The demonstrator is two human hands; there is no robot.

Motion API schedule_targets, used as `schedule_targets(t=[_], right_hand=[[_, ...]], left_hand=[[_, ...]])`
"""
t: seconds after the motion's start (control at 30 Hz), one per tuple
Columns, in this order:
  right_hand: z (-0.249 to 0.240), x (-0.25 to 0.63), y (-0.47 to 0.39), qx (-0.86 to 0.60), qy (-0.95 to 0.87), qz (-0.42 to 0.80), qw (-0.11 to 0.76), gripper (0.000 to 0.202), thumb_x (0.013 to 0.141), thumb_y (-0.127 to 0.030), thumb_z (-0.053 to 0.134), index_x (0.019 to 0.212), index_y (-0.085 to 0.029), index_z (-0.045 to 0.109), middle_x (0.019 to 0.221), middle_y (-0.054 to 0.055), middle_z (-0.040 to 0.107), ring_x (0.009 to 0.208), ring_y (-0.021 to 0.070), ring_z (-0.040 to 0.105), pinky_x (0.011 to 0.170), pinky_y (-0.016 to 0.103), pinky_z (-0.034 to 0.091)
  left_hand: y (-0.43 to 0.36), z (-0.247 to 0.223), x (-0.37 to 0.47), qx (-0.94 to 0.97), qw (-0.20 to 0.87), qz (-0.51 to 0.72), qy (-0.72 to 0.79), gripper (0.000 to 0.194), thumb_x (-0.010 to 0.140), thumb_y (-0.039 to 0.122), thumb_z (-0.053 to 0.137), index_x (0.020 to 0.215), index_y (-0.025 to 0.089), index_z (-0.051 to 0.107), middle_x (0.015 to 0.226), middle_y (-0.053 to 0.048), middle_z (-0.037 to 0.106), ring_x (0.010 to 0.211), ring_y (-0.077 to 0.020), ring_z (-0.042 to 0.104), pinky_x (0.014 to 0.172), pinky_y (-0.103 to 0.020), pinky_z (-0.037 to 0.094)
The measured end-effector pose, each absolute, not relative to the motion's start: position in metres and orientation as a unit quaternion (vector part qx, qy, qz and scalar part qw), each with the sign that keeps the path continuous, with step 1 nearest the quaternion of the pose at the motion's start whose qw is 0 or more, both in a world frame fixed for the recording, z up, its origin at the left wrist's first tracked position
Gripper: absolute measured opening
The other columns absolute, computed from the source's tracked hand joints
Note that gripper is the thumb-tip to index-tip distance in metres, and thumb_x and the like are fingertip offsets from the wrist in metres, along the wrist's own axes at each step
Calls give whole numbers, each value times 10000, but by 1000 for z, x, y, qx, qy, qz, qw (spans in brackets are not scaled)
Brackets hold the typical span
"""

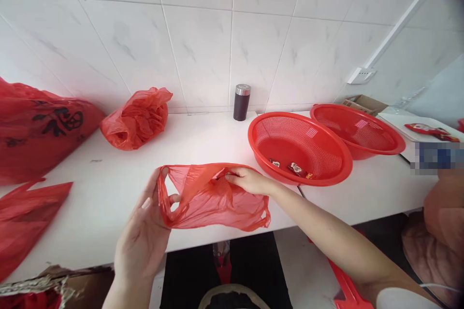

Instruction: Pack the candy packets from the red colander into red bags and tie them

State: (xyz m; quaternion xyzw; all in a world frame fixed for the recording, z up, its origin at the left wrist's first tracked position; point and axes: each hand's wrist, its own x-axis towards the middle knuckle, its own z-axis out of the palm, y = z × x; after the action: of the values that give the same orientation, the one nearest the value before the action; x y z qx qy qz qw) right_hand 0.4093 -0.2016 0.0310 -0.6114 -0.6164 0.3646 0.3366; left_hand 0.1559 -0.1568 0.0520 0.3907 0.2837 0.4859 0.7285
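Observation:
A thin red plastic bag (210, 203) with handle loops stretches between my hands above the table's front edge. My left hand (148, 231) is at its left end, with fingertips hooked through a handle loop and the palm turned up. At the bag's upper middle, my right hand (242, 179) pinches the film near the opening. Whether a small item is also between those fingertips I cannot tell. Right of the bag, a red perforated basket (300, 147) holds a few small dark wrapped packets (297, 169) with white labels.
Behind stand a dark tumbler (241, 104) and a bundle of red bags (136, 120). Large printed red bags (47, 130) lie left, above an open cardboard box (85, 287). A second red basket (358, 130) is back right. Another person's arm (444, 203) shows at the right edge.

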Motion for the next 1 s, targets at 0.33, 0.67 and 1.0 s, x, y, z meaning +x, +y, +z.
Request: schedule_targets(t=[0.33,0.67,1.0], right_hand=[[21,412,-211,-640,-503,468,344,286,942,-305,475,1142,-262,675,1231,19,657,1148,224,602,1023,424,435],[12,391,-199,-622,-584,377,361,280,831,-214,583,1094,-266,665,1084,9,706,988,215,657,822,329,515],[13,413,-179,-684,-566,342,308,546,720,-408,747,1221,-281,572,1143,41,656,1018,243,617,783,324,486]], left_hand=[[-143,48,150,426,676,502,331,469,776,401,655,1232,292,656,1390,-48,529,738,-103,539,655,-205,522],[-164,25,191,760,197,536,310,106,774,302,703,852,306,775,1539,5,304,1429,-405,181,1142,-611,127],[-76,-38,228,847,82,172,497,777,759,12,493,1429,398,420,1611,-87,64,1449,-421,113,1040,-603,338]])
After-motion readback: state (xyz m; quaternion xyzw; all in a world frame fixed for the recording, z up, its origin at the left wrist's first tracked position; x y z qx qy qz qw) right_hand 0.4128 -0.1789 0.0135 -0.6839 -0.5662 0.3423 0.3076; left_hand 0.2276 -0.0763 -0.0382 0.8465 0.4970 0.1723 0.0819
